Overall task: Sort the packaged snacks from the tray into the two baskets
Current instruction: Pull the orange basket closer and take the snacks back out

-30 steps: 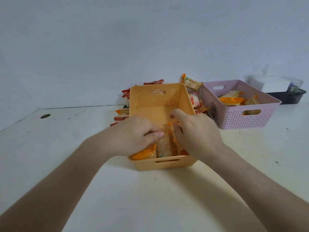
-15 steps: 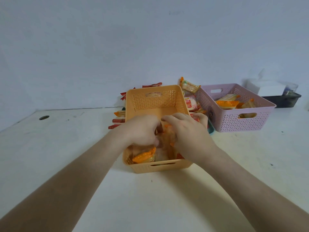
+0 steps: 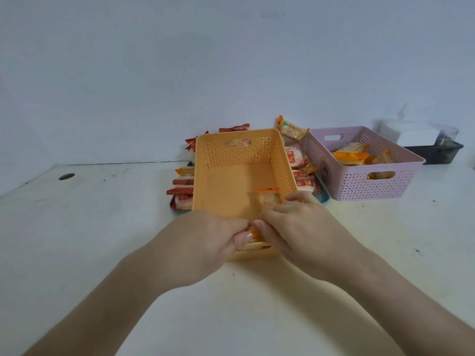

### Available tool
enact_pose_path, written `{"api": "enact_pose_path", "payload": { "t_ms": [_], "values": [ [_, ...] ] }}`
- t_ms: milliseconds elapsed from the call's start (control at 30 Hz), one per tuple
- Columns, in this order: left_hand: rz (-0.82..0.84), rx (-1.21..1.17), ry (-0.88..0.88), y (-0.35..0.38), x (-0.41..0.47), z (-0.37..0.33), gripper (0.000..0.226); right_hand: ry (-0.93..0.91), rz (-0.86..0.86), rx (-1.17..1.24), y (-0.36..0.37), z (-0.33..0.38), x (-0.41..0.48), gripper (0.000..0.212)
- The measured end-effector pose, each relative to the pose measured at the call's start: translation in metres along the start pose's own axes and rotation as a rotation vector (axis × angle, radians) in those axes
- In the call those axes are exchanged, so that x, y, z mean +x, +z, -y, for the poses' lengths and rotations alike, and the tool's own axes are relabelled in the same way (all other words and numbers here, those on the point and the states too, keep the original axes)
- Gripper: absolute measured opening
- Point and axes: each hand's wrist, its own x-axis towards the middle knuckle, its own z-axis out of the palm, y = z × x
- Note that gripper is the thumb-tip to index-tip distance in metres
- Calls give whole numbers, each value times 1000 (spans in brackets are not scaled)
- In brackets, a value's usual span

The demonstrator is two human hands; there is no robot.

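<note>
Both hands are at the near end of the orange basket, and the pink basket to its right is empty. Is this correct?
Not empty: the head view shows the pink basket holding several snack packets. The rest is right.

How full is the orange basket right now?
Mostly empty. The orange basket's far floor is bare; only a few clear, orange-edged snack packets lie at its near end, where the left hand and right hand hold them.
</note>
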Motion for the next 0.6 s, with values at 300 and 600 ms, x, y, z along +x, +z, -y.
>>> {"api": "enact_pose_path", "payload": {
  "t_ms": [300, 600],
  "values": [
    [110, -208, -31, -20, 19, 2, 54, -13, 71, 116, -15, -7, 8, 52],
    [-428, -235, -588, -32, 26, 58, 40, 700, -92, 866, -14, -73, 33, 30]
  ]
}}
